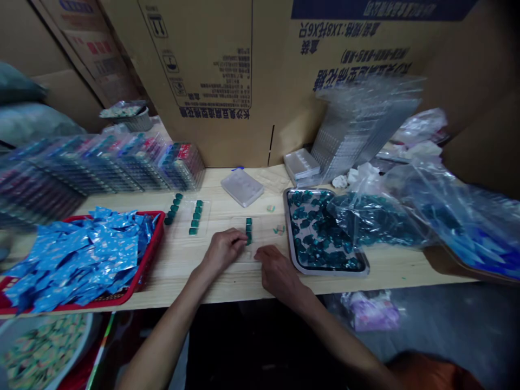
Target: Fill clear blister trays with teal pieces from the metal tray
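A clear plastic tray (257,223) lies on the table before me, with a short row of dark green, gem-like pieces (249,221) in it. My left hand (222,250) is closed in a pinch at the lower end of that row, its fingertips on a green piece (248,240). Close by on the right, my right hand (280,275) has its fingers curled together at the tray's lower edge; whatever they hold is hidden. To the left, another clear tray (206,216) carries a row of green pieces, with a further row beside it.
On the right stands a metal tray (291,254) of loose green pieces, partly under a clear bag (382,216). A red basket (152,254) of blue packets is at left. Stacked filled trays (182,168), a clear plastic case (242,187) and tall clear stacks (349,135) stand before a cardboard box (268,81).
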A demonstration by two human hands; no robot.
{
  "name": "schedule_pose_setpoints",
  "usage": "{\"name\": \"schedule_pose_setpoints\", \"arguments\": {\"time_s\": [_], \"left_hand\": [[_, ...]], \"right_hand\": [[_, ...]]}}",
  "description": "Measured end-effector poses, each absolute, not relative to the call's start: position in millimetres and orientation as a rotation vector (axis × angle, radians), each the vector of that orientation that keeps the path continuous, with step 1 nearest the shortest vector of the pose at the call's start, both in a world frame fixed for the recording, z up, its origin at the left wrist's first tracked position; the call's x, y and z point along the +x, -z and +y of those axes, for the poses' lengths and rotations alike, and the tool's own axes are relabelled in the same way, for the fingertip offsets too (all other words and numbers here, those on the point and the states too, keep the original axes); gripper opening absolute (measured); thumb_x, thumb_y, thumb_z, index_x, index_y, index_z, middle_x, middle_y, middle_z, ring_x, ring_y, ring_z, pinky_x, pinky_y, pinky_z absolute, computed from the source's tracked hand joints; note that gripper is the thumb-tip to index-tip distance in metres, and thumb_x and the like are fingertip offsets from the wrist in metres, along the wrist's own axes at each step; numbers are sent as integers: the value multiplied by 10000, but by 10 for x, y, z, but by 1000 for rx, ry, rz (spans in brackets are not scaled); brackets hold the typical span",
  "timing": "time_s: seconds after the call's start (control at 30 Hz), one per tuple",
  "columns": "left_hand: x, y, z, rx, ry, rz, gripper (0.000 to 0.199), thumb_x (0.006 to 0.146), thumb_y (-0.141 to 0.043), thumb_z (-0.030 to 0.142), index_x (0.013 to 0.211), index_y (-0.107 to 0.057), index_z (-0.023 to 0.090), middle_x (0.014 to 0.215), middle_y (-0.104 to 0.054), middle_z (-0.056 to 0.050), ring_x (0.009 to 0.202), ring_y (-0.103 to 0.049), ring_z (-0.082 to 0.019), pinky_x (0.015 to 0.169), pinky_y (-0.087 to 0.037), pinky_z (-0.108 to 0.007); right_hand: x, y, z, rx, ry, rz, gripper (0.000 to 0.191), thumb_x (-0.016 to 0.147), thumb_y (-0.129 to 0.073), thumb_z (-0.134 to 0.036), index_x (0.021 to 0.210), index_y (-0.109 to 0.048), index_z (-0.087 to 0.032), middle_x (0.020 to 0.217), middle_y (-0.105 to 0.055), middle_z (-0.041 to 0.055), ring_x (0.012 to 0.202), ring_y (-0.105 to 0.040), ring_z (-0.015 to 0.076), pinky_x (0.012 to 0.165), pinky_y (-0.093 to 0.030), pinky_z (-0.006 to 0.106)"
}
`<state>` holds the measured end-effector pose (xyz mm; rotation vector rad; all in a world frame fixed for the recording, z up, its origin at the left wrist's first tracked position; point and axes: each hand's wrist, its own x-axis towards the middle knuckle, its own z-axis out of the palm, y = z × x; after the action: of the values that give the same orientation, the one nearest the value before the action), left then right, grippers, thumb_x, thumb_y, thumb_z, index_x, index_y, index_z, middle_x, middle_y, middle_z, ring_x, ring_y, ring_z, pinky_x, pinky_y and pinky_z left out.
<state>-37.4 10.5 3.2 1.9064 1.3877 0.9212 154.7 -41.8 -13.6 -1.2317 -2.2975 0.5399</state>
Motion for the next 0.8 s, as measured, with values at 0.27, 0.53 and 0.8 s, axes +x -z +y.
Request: {"name": "schedule_pose_setpoints", "arguments": {"time_s": [0.27, 0.53, 0.8], "left_hand": [[-310, 115, 37, 2167, -736, 1273, 213, 886, -549, 214, 774, -730, 235, 840, -716, -48, 796, -676, -172, 737, -499, -259], [-375, 135, -235, 2010, -1119, 1454, 127, 912, -546, 240, 1014, -605, 193, 1049, -619, -82, 846, -651, -160, 742, -560, -291], [-413, 211, -258, 2482, -857, 1415, 185, 922, -572, 286, 1027, -702, 209, 1169, -661, -123, 1075, -637, -261, 909, -547, -433]], "right_hand": [[1554, 204, -380, -1240, -552, -2289, 346, 673, -469, 73, 902, -641, -121, 989, -624, 122, 1042, -533, 239, 901, -500, 342], [1794, 71, -332, -1299, -400, -2136, 462, 708, -450, 63, 1075, -636, -148, 1108, -614, 120, 1097, -535, 229, 961, -459, 351], [2515, -112, -63, -2202, -98, -2237, 249, 871, -521, -177, 1092, -607, -102, 1043, -630, 184, 1005, -561, 331, 822, -372, 420]]}}
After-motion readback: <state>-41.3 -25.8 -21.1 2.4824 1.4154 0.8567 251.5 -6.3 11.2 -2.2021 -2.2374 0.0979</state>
